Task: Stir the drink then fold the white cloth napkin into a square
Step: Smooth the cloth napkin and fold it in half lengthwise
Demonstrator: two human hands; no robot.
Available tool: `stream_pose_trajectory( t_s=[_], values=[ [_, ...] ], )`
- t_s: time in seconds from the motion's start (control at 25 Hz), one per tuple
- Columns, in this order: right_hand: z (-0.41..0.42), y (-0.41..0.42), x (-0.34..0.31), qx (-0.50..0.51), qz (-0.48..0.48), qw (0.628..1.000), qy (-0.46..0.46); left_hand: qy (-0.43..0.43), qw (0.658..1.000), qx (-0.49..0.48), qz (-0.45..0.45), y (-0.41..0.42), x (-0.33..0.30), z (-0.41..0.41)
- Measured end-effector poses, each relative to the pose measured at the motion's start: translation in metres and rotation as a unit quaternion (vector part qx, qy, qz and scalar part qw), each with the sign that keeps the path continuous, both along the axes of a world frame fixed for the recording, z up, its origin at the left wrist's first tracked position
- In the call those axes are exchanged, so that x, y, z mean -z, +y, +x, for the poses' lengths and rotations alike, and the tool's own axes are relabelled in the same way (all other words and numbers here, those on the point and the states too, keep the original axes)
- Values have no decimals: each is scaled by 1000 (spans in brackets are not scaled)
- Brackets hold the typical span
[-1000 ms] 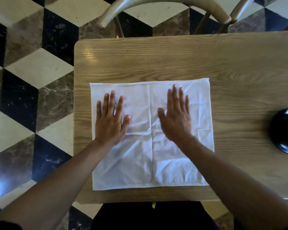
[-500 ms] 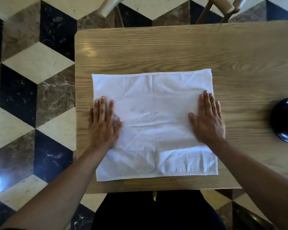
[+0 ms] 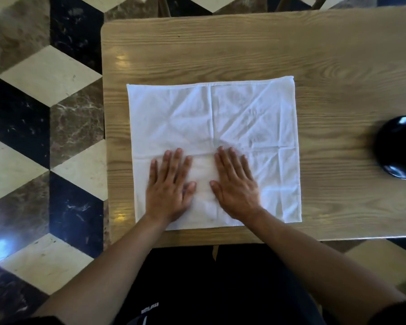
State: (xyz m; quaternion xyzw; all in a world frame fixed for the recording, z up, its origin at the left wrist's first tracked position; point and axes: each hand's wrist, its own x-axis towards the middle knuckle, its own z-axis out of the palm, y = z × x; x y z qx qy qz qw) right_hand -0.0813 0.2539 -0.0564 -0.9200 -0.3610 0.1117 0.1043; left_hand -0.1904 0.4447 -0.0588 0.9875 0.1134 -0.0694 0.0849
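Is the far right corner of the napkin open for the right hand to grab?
Probably yes: the right hand lies flat on the napkin, and nothing sits between it and that corner.

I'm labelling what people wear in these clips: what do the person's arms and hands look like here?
Both forearms are bare up to dark sleeve edges at the bottom corners. The left hand and right hand wear no gloves; no rings, watch or bracelets show.

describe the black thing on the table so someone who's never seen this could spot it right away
Start at the wooden table and follow it to its right end, past the white cloth napkin. There, cut off by the picture's edge, sits a glossy black rounded dish, the only dark, shiny item on the table.
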Motion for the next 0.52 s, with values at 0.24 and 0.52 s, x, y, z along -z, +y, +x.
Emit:
stream_pose_trajectory(
  t_s=[0.24, 0.52],
  values=[
    [47, -114, -7, 109, -77, 991, 10, 9, 999, -46, 3, 50, 3, -30],
    [20, -96, -12, 111, -57, 992, 23, 6, 999, -37, -11, 26, -3, -39]
  ],
)
